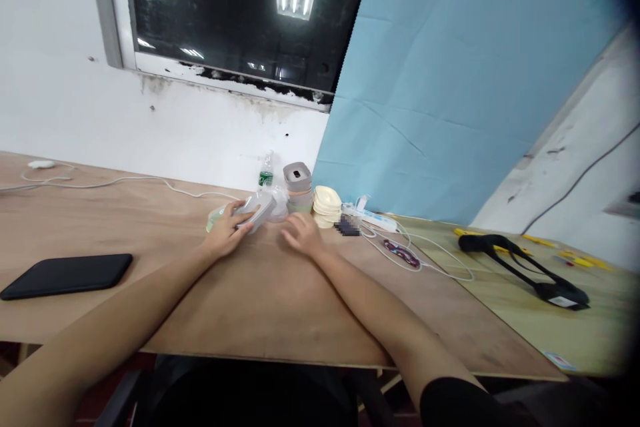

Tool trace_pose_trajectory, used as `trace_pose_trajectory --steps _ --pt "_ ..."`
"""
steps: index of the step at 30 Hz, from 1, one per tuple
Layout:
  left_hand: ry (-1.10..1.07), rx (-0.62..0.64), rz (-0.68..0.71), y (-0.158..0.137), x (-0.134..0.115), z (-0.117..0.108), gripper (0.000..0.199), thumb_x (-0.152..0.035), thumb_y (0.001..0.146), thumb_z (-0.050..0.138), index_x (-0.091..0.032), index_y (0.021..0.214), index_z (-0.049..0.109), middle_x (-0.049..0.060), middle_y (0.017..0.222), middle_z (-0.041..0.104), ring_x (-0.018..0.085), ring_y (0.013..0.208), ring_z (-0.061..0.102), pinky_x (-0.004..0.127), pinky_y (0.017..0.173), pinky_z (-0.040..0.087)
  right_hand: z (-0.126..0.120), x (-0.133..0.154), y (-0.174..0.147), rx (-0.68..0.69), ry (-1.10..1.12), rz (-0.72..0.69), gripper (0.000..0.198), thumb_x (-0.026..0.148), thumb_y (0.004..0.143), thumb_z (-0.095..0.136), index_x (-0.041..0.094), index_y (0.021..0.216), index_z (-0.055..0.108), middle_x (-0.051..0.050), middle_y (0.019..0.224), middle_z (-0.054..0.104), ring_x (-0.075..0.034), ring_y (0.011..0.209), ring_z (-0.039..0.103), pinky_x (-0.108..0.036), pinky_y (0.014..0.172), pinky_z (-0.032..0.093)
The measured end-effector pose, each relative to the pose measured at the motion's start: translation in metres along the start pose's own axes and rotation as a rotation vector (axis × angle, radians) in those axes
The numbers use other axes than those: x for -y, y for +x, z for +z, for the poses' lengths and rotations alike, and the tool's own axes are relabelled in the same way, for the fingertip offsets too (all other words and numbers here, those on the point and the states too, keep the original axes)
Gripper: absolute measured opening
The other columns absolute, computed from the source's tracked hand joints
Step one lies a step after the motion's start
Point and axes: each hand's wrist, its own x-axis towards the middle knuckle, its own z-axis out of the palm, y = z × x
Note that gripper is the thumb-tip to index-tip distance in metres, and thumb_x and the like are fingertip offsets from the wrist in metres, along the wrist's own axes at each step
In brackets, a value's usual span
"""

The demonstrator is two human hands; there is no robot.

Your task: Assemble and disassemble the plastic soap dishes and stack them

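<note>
My left hand [226, 233] is on a light grey plastic container [257, 209], its fingers over the near side and its thumb below. The container is tilted, and part of it is hidden by the fingers. A pale green piece [215, 217] shows just behind this hand. My right hand [304, 235] rests low over the table with its fingers apart and slightly bent, holding nothing that I can see. Clear crumpled plastic [279, 201] lies between the hands. Beyond my right hand stand a stack of grey-brown containers [299, 180] and a stack of cream bowls [327, 203].
A green-labelled bottle [267, 170] stands by the wall. Right of the bowls lie a power strip [373, 217], white cables and a patterned band [401, 253]. A black phone-like slab [67, 275] lies left, a black strap frame [525, 270] far right on the wooden table [280, 320].
</note>
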Motion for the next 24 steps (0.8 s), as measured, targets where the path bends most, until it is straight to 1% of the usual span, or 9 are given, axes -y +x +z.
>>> trace_pose_trajectory --steps 2,3,5,7,12,17,19,22,24 --pt "0.003 -0.036 -0.023 0.000 0.000 0.002 0.049 -0.052 0.093 0.036 -0.027 0.127 0.060 0.006 0.147 0.030 0.029 0.136 0.033 0.042 0.114 0.028 0.007 0.030 0.008 0.070 0.106 -0.112 0.033 0.043 0.086 0.055 0.022 0.110 0.061 -0.010 0.111 0.063 -0.023 0.104 0.057 -0.038 0.092 0.045" --pt "0.007 -0.053 -0.025 0.000 -0.001 0.003 0.049 -0.053 0.093 0.037 -0.026 0.127 0.060 0.006 0.149 0.027 0.029 0.137 0.031 0.042 0.114 0.028 0.010 0.043 0.012 0.072 0.143 -0.150 0.033 0.044 0.085 0.056 0.022 0.109 0.061 -0.010 0.110 0.063 -0.023 0.103 0.057 -0.039 0.090 0.046" --pt "0.025 -0.083 -0.014 0.000 -0.003 0.004 0.050 -0.053 0.092 0.039 -0.024 0.128 0.058 0.006 0.152 0.022 0.031 0.139 0.027 0.044 0.115 0.027 0.014 0.064 0.018 0.031 0.208 -0.165 0.036 0.045 0.084 0.058 0.021 0.111 0.060 -0.010 0.107 0.064 -0.023 0.100 0.058 -0.039 0.088 0.048" --pt "0.047 -0.108 -0.002 0.000 -0.006 0.005 0.052 -0.052 0.092 0.039 -0.022 0.132 0.054 0.007 0.154 0.019 0.032 0.141 0.022 0.046 0.115 0.025 0.016 0.074 0.022 -0.032 0.257 -0.142 0.040 0.044 0.084 0.059 0.019 0.116 0.056 -0.010 0.105 0.064 -0.023 0.098 0.059 -0.039 0.086 0.050" --pt "0.062 -0.074 0.084 -0.001 -0.008 0.006 0.060 -0.051 0.093 0.040 -0.022 0.145 0.036 0.009 0.158 0.004 0.033 0.144 0.012 0.048 0.116 0.021 0.018 0.071 0.021 -0.114 0.287 -0.074 0.055 0.043 0.083 0.062 0.018 0.129 0.047 -0.012 0.109 0.063 -0.024 0.099 0.060 -0.041 0.086 0.051" --pt "0.068 -0.039 0.196 -0.003 -0.012 0.007 0.075 -0.052 0.090 0.046 -0.024 0.152 0.013 0.010 0.158 -0.010 0.036 0.144 0.003 0.051 0.116 0.018 0.018 0.063 0.020 -0.139 0.261 -0.012 0.050 0.041 0.089 0.054 0.021 0.134 0.045 -0.011 0.116 0.062 -0.024 0.106 0.059 -0.041 0.091 0.050" --pt "0.083 -0.025 0.232 -0.004 -0.018 0.006 0.077 -0.049 0.091 0.047 -0.024 0.152 0.008 0.010 0.158 -0.012 0.036 0.144 0.002 0.052 0.115 0.019 0.019 0.063 0.021 -0.170 0.237 -0.010 0.049 0.037 0.091 0.050 0.021 0.137 0.042 -0.012 0.120 0.060 -0.024 0.111 0.057 -0.042 0.095 0.048" --pt "0.079 -0.024 0.275 -0.005 -0.028 0.006 0.080 -0.042 0.091 0.047 -0.020 0.152 0.001 0.013 0.158 -0.011 0.036 0.144 0.006 0.050 0.115 0.022 0.020 0.067 0.021 -0.253 0.215 0.010 0.051 0.032 0.092 0.046 0.019 0.141 0.037 -0.013 0.124 0.059 -0.024 0.113 0.057 -0.041 0.095 0.048" --pt "0.071 -0.034 0.275 -0.005 -0.032 0.006 0.083 -0.039 0.090 0.048 -0.016 0.152 -0.003 0.016 0.157 -0.006 0.036 0.143 0.013 0.049 0.114 0.025 0.019 0.071 0.023 -0.265 0.218 0.025 0.046 0.031 0.093 0.045 0.020 0.137 0.043 -0.013 0.120 0.061 -0.023 0.109 0.058 -0.040 0.092 0.049"
